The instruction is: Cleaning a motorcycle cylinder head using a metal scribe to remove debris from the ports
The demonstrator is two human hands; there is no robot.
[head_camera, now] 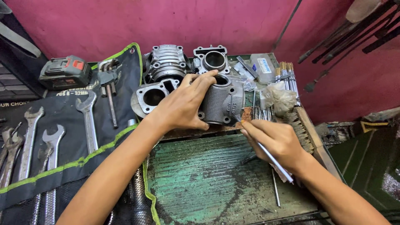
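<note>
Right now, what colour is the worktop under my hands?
Worn green with dark grime, the worktop shows best in the head view.

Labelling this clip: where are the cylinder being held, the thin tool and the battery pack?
engine cylinder (223, 104), head view, finned side wall.
thin tool (273, 160), head view, mid shaft.
battery pack (64, 73), head view, top casing.

wall (125, 21): magenta, scuffed | workbench (200, 179): worn green, grimy | light: dim, warm | right: dark metal rods (354, 37) leaning

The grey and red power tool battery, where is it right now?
In the head view, the grey and red power tool battery sits far left against the pink wall, above the dark wrench roll, away from both hands.
</note>
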